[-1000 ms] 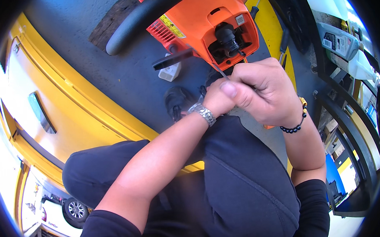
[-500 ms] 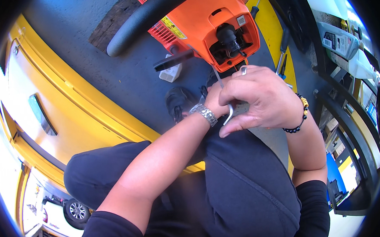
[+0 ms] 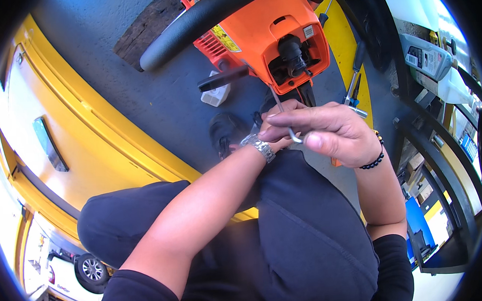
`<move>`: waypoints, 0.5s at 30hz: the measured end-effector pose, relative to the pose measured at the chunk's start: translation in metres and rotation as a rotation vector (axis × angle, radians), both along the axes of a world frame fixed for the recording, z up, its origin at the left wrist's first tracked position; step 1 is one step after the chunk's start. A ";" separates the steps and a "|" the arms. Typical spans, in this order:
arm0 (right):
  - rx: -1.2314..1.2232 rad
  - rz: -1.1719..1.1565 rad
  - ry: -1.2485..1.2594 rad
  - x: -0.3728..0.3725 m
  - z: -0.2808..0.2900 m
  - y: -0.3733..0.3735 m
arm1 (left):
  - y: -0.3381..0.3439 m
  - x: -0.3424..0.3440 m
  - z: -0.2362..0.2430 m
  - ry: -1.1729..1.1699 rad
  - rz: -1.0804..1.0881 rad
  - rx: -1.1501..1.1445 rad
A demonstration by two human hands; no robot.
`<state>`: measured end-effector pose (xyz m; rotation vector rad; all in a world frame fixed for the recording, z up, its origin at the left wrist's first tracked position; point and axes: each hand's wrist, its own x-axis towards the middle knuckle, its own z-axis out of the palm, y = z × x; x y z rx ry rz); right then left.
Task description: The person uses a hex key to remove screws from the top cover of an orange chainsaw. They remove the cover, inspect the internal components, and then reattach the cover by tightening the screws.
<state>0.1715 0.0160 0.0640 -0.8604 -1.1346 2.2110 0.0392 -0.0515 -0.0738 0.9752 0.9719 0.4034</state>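
Note:
An orange chainsaw (image 3: 246, 26) stands in front of me, its housing opening showing a black fitting (image 3: 291, 51). A thin, L-shaped metal hex key (image 3: 278, 101) reaches up to the housing's lower corner. My right hand (image 3: 331, 130) is at its bent end, thumb against the bend and fingers stretched across the shaft. Beneath it, my left hand (image 3: 284, 106) sits close under the chainsaw, near the black rear part (image 3: 306, 94). Most of its fingers are hidden behind my right hand, so what they grip does not show.
To the left runs a yellow cabinet (image 3: 105, 121) with a phone (image 3: 51, 143) on it. A wooden block (image 3: 144, 31) and a pale plastic part (image 3: 216, 94) lie beyond. Screwdrivers (image 3: 358, 59) rest on a yellow strip. A grey bottle (image 3: 426, 56) and black rack (image 3: 441, 168) stand right.
My right hand has turned and lowered slightly, with its fingers straighter across the hex key. The key's bent end now points more to the right. My left hand stays near the chainsaw.

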 end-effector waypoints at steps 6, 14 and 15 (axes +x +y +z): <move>0.511 0.328 -0.307 -0.012 0.003 0.027 | -0.006 0.000 -0.014 -0.103 -0.155 -0.088; 0.761 0.026 -0.660 -0.008 0.017 0.025 | 0.018 0.002 0.013 0.127 -0.086 -0.142; 0.722 0.017 -0.674 -0.006 0.017 0.019 | 0.020 0.003 0.015 0.142 -0.079 -0.163</move>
